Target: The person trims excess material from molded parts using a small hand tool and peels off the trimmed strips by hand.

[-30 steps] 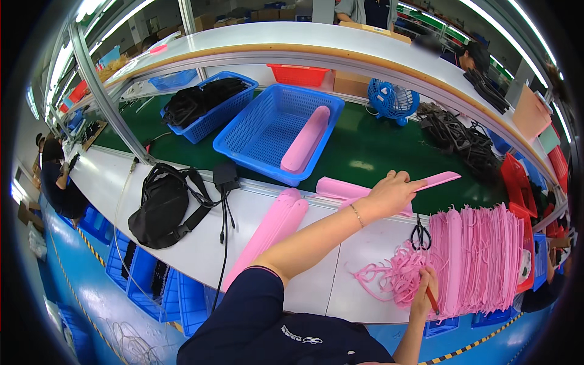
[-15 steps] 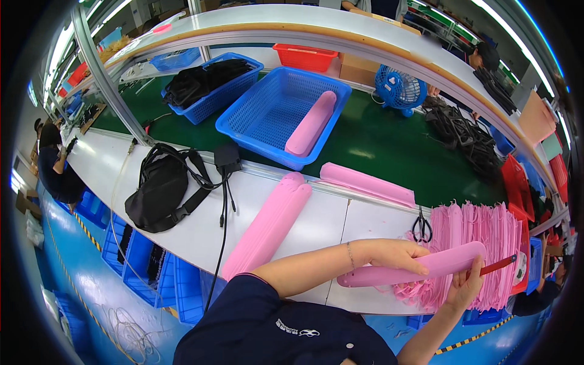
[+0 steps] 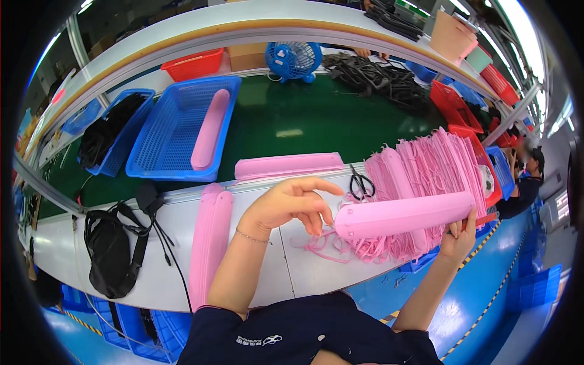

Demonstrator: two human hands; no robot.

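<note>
My right hand (image 3: 460,242) grips the far end of a long pink panel (image 3: 404,215) with rounded ends and small holes. A slim red tool (image 3: 486,219) pokes out beside the same fingers; its kind is unclear. My left hand (image 3: 292,205) hovers just off the panel's near end, fingers bent and apart, holding nothing. Beneath the panel lies a thick pile of pink pieces with ragged strips (image 3: 420,182). Black scissors (image 3: 363,185) lie at the pile's left. A stack of pink panels (image 3: 210,243) rests left of my left forearm.
A blue basket (image 3: 167,131) holds one pink panel; another flat pink piece (image 3: 289,165) lies along the table's far edge. A black bag with cables (image 3: 112,255), a blue fan (image 3: 293,59), black straps (image 3: 377,79) and red bins (image 3: 453,106) stand around. Another person (image 3: 528,182) sits at right.
My left hand has let go of the pink panel and drawn back to the left. The panel stays in my right hand, now more level. The view has swung to the right.
</note>
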